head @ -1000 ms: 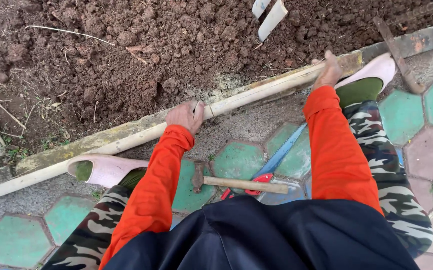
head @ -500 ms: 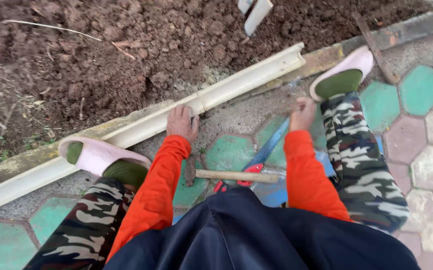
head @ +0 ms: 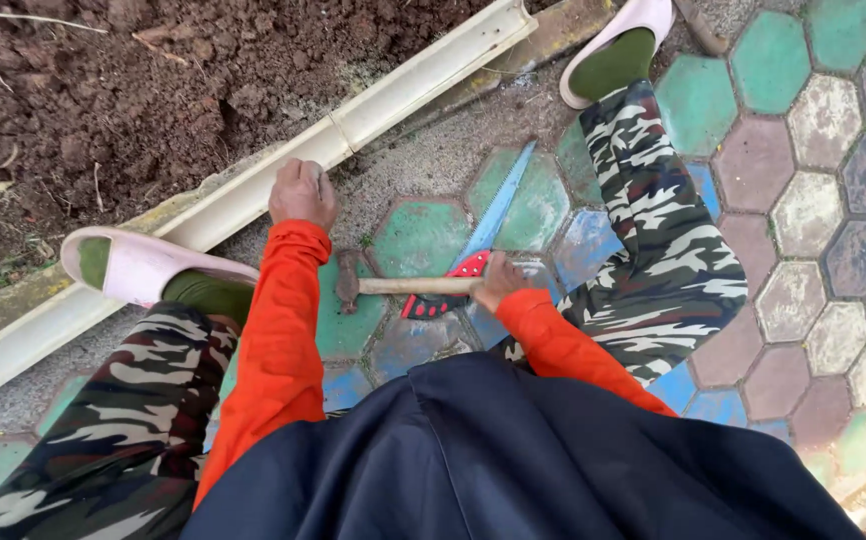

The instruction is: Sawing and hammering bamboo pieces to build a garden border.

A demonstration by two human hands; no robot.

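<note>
I am crouched over hexagonal paving, orange sleeves reaching down. My left hand (head: 303, 194) rests with curled fingers on the paving right beside a long cream plastic gutter (head: 403, 85) that lies along the soil's edge. My right hand (head: 500, 280) is closed around the wooden handle of a hammer (head: 393, 285) lying on the tiles, its rusty head (head: 349, 280) pointing left. Under the handle lies a hand saw (head: 488, 225) with a blue blade and a red and black grip.
Dark loose soil (head: 153, 80) fills the upper left beyond a concrete kerb (head: 553, 30). My feet in pale pink slippers (head: 133, 265) (head: 623, 40) stand either side, legs in camouflage trousers. Green, pink and blue hexagonal pavers (head: 833, 200) stretch right.
My right hand came off the gutter, dropped to the tiles and took hold of the hammer handle. My left hand stayed by the gutter. The view tilted down towards me.
</note>
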